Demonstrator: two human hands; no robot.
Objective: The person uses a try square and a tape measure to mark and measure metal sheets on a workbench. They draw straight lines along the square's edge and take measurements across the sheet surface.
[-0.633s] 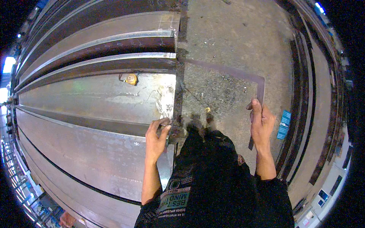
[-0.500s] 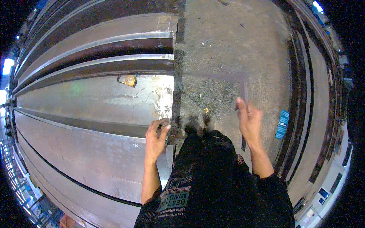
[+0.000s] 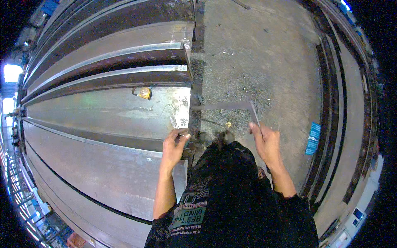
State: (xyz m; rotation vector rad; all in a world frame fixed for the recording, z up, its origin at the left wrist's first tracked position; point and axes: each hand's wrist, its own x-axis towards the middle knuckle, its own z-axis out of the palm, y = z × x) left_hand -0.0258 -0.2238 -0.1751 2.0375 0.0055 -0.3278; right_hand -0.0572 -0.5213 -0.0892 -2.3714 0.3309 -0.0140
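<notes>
A workshop's grey-brown concrete floor (image 3: 281, 62), strewn with dark grit and small scraps, is bordered on the left by long grey steel beams (image 3: 78, 107) laid side by side, and on the right by dark, rusty steel lengths (image 3: 331, 82). By the raised edges of one beam a shallow, trough-like channel is formed; in it a yellow-and-black, compact tape measure (image 3: 144, 93) is contained, its dark strap turned to the left. A bright, scraped patch (image 3: 180, 108) is seen at the channel's near-floor end. Above the floor, just beyond this end, a flat, grey, L-shaped metal square (image 3: 231, 106) is held in the right hand (image 3: 268, 142), its short leg being gripped between thumb and curled fingers and its long leg being pointed left toward the beam. The left hand (image 3: 171, 149) is placed at the beam's end, fingers bent and thumb brought close to them; a small pale sliver (image 3: 181, 134) is shown there, but whether it is pinched cannot be told. A blue rectangular strip (image 3: 313, 138) is seen beside the right-hand steel, well apart from the square.
</notes>
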